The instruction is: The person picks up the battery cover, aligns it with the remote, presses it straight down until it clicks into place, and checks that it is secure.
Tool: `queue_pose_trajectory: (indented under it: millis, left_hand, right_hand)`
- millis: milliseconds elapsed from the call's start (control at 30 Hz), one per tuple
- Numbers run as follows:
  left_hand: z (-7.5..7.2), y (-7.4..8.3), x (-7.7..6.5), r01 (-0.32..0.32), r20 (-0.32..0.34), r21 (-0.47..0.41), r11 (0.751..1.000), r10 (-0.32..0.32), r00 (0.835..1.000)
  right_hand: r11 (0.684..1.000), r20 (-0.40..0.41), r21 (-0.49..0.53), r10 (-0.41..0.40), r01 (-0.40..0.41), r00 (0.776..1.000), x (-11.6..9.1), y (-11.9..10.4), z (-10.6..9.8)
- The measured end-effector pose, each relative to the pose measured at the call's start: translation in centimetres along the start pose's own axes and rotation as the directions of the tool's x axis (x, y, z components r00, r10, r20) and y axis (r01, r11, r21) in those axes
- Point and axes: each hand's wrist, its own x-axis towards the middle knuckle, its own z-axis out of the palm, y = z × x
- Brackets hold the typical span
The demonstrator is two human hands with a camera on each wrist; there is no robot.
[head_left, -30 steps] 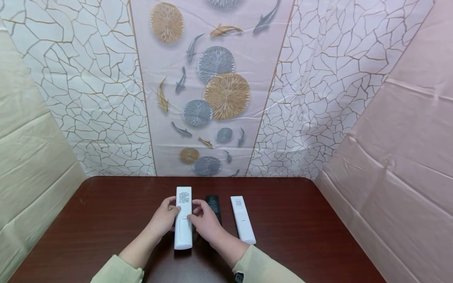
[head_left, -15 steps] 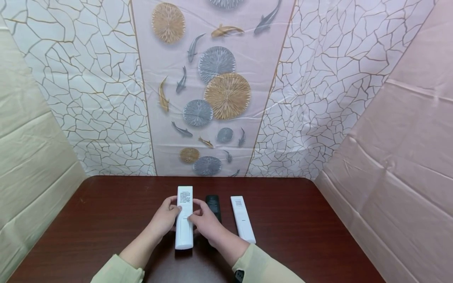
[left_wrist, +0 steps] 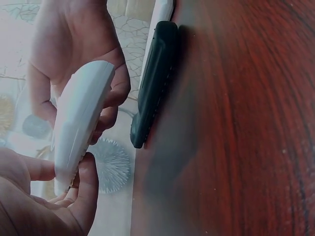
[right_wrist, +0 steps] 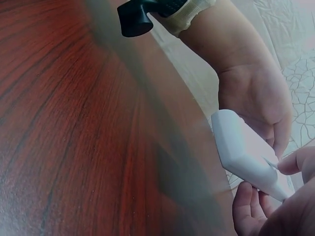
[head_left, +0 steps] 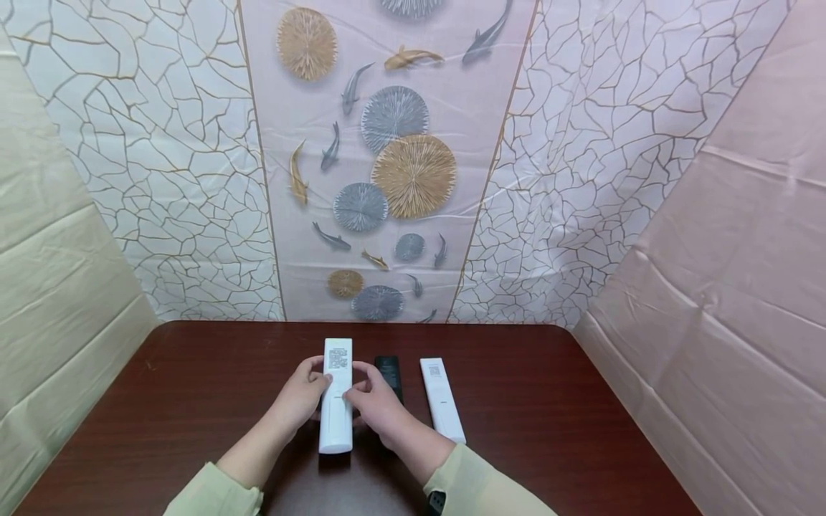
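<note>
A white remote control [head_left: 336,412] is held up over the table between both hands, its back with a printed label facing up in the head view. My left hand [head_left: 300,393] grips its left edge, thumb on the back and fingers underneath. From the other side my right hand [head_left: 377,405] pinches the right edge, the thumb lying near the middle of the back by the battery cover. Both wrist views show the remote control [left_wrist: 81,113] raised off the wood, fingers curled beneath it. The buttons side faces down, mostly hidden.
A black remote control [head_left: 389,376] lies just right of the right hand, partly covered by it. Farther right, a second white remote control [head_left: 443,401] lies back up. The dark wooden table [head_left: 548,430] ends at a patterned cloth backdrop [head_left: 381,236].
The held white remote control has shifted very slightly right along with both hands. Both grips stay the same, and the other two remotes stay in place.
</note>
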Motion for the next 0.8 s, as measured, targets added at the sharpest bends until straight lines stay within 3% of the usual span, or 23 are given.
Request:
queue_pose_trajectory:
  millis: [400,800]
  left_hand:
    - [0.16,0.62,-0.16,0.006,-0.016,0.001,1.0,-0.006,1.0]
    - [0.26,0.29,0.12,0.009,-0.023,0.007,1.0,-0.009,1.0]
  right_hand:
    - [1.0,-0.005,0.002,-0.011,0.011,1.0,0.01,-0.24,-0.17]
    - [1.0,0.0,0.016,-0.005,0.005,1.0,0.43,0.43,-0.43]
